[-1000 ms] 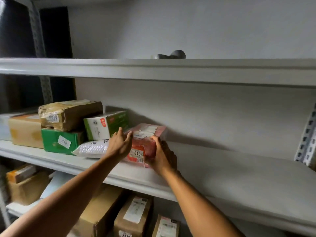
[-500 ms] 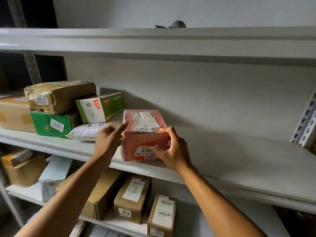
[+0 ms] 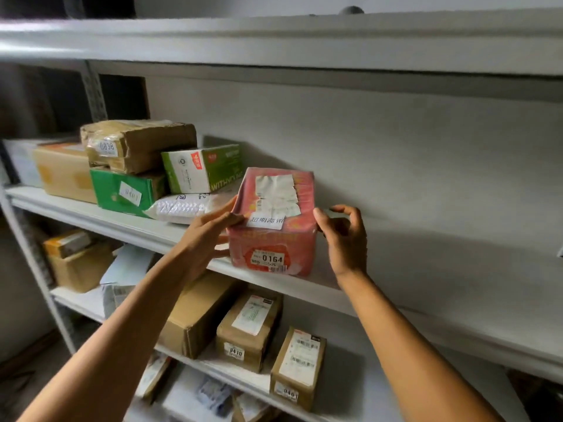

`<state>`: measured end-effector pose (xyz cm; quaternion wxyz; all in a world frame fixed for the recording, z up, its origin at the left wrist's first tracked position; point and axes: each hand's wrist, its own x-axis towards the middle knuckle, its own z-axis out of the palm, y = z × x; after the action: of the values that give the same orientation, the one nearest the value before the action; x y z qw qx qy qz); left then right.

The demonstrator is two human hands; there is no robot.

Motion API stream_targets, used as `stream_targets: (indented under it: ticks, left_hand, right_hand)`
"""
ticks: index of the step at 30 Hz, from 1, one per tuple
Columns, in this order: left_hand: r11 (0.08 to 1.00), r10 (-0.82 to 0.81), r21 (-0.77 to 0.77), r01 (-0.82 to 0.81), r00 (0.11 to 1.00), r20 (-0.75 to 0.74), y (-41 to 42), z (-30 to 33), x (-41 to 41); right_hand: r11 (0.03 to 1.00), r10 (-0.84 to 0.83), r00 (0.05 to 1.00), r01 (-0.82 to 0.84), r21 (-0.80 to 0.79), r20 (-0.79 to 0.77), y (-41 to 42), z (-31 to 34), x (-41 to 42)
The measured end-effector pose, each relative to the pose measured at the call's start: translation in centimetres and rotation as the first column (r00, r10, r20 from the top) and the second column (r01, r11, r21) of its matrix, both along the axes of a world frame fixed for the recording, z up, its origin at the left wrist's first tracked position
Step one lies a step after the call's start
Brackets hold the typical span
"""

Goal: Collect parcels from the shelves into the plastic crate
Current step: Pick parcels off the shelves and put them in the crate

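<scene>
While standing at the front edge of the middle shelf (image 3: 396, 287), the pink parcel (image 3: 274, 236) labelled 0164 is bracketed by both hands. Left hand (image 3: 207, 236) lies flat against its left side, fingers straight. Right hand (image 3: 345, 236), fingers loosely curled, has only its thumb touching the right side. A white padded mailer (image 3: 179, 207) lies just left.

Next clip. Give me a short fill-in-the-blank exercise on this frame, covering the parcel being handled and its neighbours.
1. The pink parcel between the two hands carries the number ____.
2. The brown taped parcel marked 0038 lies on top of a ____ box.
3. The left hand touches the pink parcel's ____ side.
4. The right hand has its fingers ____, beside the parcel's right edge.

Missing words: 0164; green; left; curled
</scene>
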<state>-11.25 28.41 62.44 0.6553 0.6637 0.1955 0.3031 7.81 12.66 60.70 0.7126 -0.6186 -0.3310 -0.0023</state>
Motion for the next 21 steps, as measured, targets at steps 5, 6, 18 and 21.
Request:
stream_targets:
  ticks: [5,6,18,21]
  left_hand:
    - [0.996,-0.029,0.090,0.017,0.990,0.139,-1.2,-2.5,-1.5]
    - [0.997,-0.010,0.077,-0.002,0.988,0.156,-1.2,-3.0,-1.7]
    - [0.985,0.077,-0.166,-0.039,0.971,0.226,-5.4,-6.6,-5.4]
    - [0.988,0.087,-0.149,-0.051,0.965,0.249,-7.2,-7.7,-7.7]
  right_hand:
    - [0.799,0.579,0.774,-0.602,-0.010,-0.257,1.6,0.3,0.9]
    - [0.738,0.655,0.712,-0.674,0.012,-0.253,2.1,0.0,1.0]
    - [0.739,0.667,0.739,-0.672,-0.036,-0.097,0.6,-1.4,-4.0]
    - [0.641,0.759,0.634,-0.768,0.003,-0.148,-0.7,-1.9,-6.0]
